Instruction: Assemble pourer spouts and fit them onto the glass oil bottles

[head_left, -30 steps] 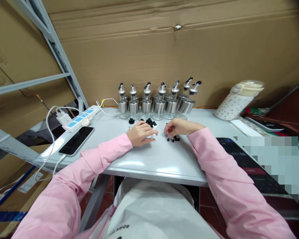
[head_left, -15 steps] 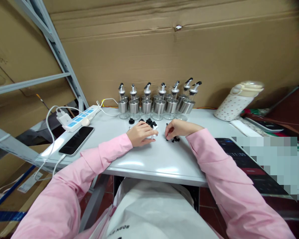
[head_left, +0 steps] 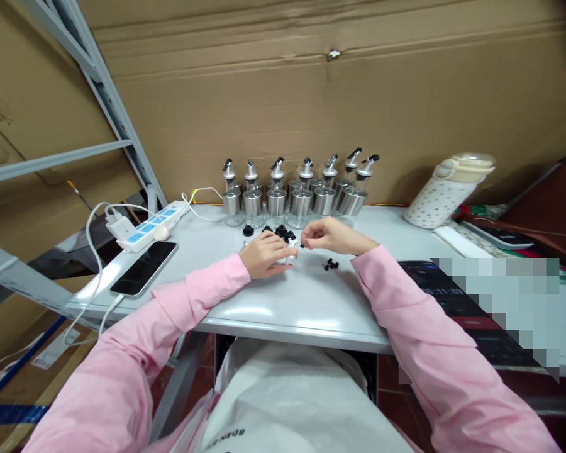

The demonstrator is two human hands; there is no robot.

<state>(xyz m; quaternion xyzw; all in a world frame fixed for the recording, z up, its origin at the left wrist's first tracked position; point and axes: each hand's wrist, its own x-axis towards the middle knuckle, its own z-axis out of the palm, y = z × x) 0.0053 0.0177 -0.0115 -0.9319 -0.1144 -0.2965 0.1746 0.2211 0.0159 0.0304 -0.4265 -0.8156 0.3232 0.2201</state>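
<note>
My left hand (head_left: 264, 255) rests low over the table with its fingers closed around a silver-white pourer spout (head_left: 292, 244), most of which is hidden. Close beside it, my right hand (head_left: 325, 236) pinches a small black piece (head_left: 302, 246) at its fingertips, near the spout's end. Several loose small black pieces (head_left: 331, 265) lie on the table just below my right hand. Behind my left hand are larger black stoppers (head_left: 283, 231), and one separate black stopper (head_left: 248, 230) sits further left.
Several glass-and-steel oil bottles (head_left: 276, 202) with pourers stand in rows at the back. On the left are a power strip (head_left: 158, 223) and a phone (head_left: 144, 269) with cables. To the right stand a dotted flask (head_left: 446, 192) and a larger screen device (head_left: 453, 302).
My right hand has moved up and left from the pile of small black pieces to the spout, carrying one piece. My left hand has stayed in place.
</note>
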